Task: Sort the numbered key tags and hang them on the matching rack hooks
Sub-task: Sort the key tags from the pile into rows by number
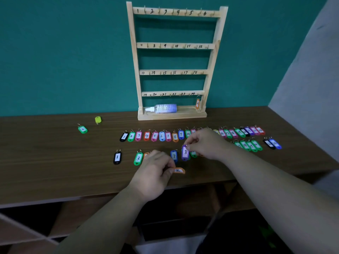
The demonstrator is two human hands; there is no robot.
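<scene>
A wooden rack (134,57) with four numbered hook rails stands against the teal wall; one orange tag (197,103) hangs under hook 24. Two rows of coloured numbered key tags (146,136) lie on the brown table (55,162). My right hand (205,143) pinches the ring of a purple tag marked 8 (185,153), holding it upright just above the front row. My left hand (156,173) grips the end of an orange tag (179,170) lying near the table's front edge. A black tag 1 (117,157) and green tag 3 (138,158) lie left of that hand.
A small spray bottle (163,108) lies on the rack's base. A green tag (82,129) and a yellow-green tag (98,119) lie apart at the left. More green tags (249,145) and a black and blue pair (272,143) sit at the right. A grey wall closes the right side.
</scene>
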